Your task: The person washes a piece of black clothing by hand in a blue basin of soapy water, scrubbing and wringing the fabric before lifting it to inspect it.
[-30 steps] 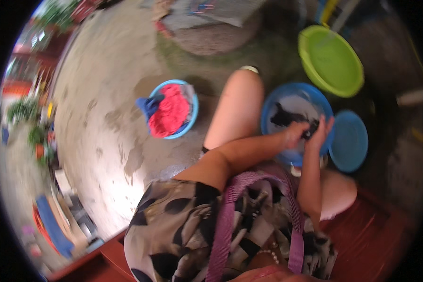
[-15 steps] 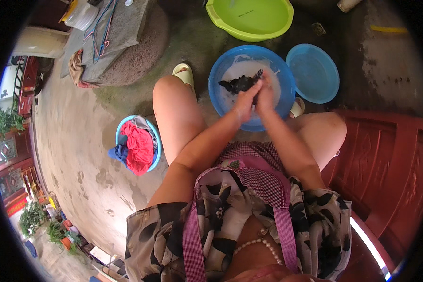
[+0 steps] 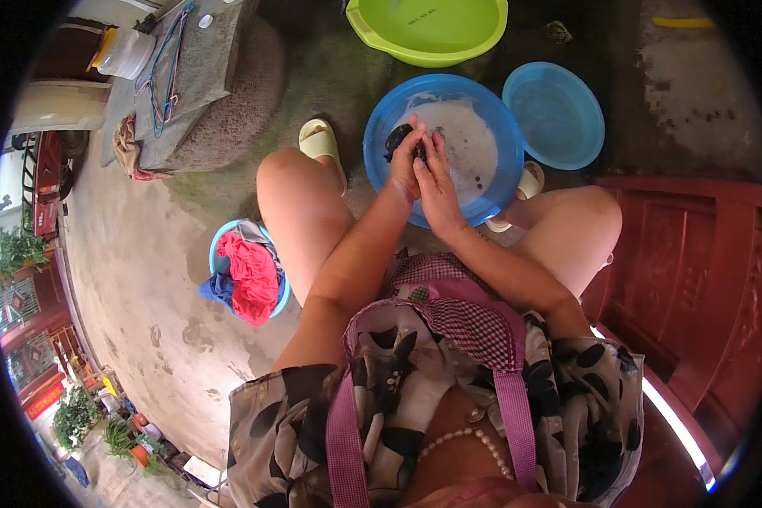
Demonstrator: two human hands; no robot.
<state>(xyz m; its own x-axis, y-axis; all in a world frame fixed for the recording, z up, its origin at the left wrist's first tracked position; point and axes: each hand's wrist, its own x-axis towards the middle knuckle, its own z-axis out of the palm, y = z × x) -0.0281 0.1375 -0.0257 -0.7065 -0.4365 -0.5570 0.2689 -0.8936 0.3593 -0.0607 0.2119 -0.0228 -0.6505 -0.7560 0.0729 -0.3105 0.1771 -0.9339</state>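
Observation:
My left hand (image 3: 402,169) and my right hand (image 3: 433,178) are closed together around a bunched black wet cloth (image 3: 400,140) above a large blue basin (image 3: 500,148). Whitish soapy water (image 3: 467,135) with a few dark specks fills the basin, which sits between my bare legs and slippers. The cloth shows above my left thumb and is partly hidden by my fingers.
A lime basin (image 3: 426,30) and lighter blue basin (image 3: 553,110) stand beyond. Left of my knee is a tub of red and blue clothes (image 3: 247,275). Hangers (image 3: 157,89) lie on a stone slab (image 3: 203,76). Red wooden panels (image 3: 677,271) are at right, plants (image 3: 74,415) far left.
My hands have shifted left within the basin, gathering the black cloth that was spread out earlier into a tighter bunch. The view has turned, so the surroundings sit differently in the picture.

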